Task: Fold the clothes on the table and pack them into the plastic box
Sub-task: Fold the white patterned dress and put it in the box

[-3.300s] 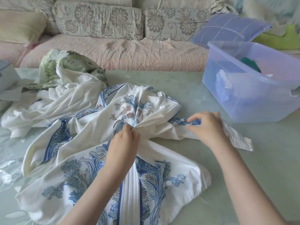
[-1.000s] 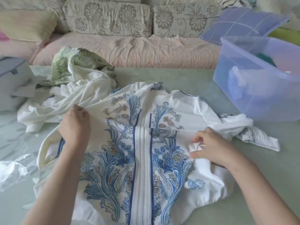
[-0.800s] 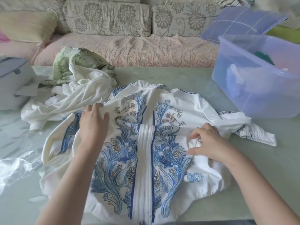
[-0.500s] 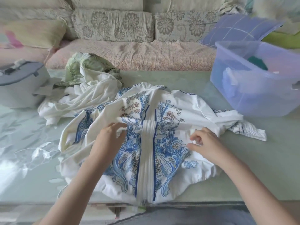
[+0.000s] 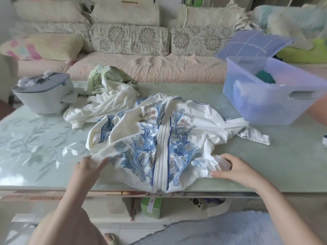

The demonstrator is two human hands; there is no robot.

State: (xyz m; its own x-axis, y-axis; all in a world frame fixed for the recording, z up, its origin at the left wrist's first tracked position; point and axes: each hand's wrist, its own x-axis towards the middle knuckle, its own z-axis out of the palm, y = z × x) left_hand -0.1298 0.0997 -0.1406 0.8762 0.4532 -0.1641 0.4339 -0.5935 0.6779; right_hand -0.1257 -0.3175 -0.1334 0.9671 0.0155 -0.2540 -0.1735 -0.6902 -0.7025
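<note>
View from a head-worn camera, looking down at a pale green glass table [image 5: 35, 142]. A white garment with blue floral print [image 5: 159, 142] lies front-up in the middle, its hem at 6 o'clock on the near table edge and a loose sleeve trailing to 3 o'clock. The left hand [image 5: 88, 167] sits at the hem's 8 o'clock corner with its fingers stretched onto the cloth; blur hides whether they pinch it. The right hand [image 5: 235, 169], at 4 o'clock, curls its fingers round the bunched hem corner. The step in hand appears to be flattening the garment before the first fold. To do it well, both corners probably want drawing outward evenly, keeping the central white placket straight and smoothing out the puckers near the right hand. At 2 o'clock stands the translucent plastic box [image 5: 265, 103], holding a dark green item [image 5: 265, 77] and a pale piece [image 5: 240, 92] seen through its wall. At 10 o'clock a grey lidded container [image 5: 44, 92] hides its contents. Unfolded white cloth [image 5: 109, 103] and green patterned cloth [image 5: 108, 78] are heaped at 11 o'clock.
</note>
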